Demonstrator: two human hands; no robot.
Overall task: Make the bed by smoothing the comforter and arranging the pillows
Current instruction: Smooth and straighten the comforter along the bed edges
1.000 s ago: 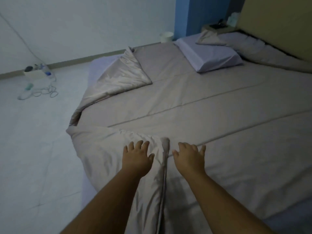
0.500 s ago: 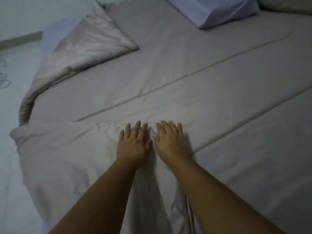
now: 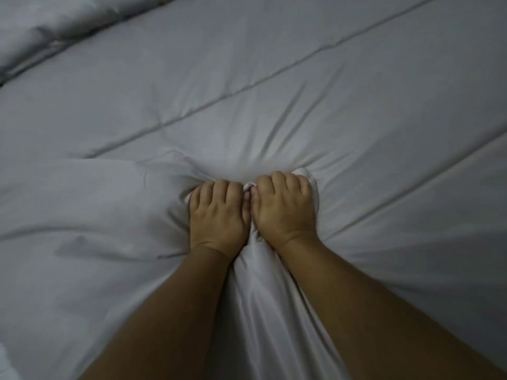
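A pale grey quilted comforter (image 3: 274,78) fills almost the whole view, with long stitched seams running diagonally. My left hand (image 3: 218,215) and my right hand (image 3: 284,205) sit side by side at the middle, fingers curled into the fabric. Each grips a bunch of comforter, and creases fan out from the two fists. A bunched ridge of cloth runs toward me between my forearms. The pillows are out of view.
A folded-back part of the comforter (image 3: 41,26) lies bunched at the top left. A sliver of something pale shows at the bottom left edge (image 3: 4,363).
My hands went from lying flat with straight fingers to fists that clutch the comforter. The view dropped closer to the bed, and the pillow and floor left the frame.
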